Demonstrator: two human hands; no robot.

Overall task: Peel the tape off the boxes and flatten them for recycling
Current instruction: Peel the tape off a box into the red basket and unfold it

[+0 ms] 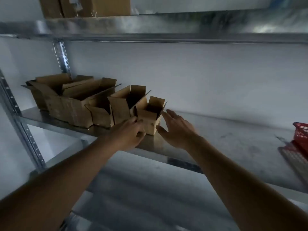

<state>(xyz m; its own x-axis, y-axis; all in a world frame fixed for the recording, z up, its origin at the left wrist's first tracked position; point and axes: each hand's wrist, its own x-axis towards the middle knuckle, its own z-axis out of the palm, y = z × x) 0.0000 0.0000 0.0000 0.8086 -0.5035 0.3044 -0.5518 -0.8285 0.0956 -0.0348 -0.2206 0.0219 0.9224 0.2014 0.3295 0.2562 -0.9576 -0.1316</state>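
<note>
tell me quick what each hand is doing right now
Left hand: fingers against the small box, a grip cannot be told.
Right hand: open, beside the box, holding nothing.

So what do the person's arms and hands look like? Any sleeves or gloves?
Both arms are bare right up to the picture's edge, with no sleeves showing. The left hand and right hand wear no gloves. No watch, bracelet or rings show, though the picture is dim and blurry.

A grey galvanised metal shelving unit [233, 140] is filling the view, its perforated steel upright [21, 124] running diagonally at nine o'clock. A plain white wall [183, 77] is showing behind the shelves. An upper metal shelf [166, 25] is crossing at twelve o'clock. A red plastic basket [301, 135] is sitting at three o'clock. Dim, cool light is falling throughout.
</note>
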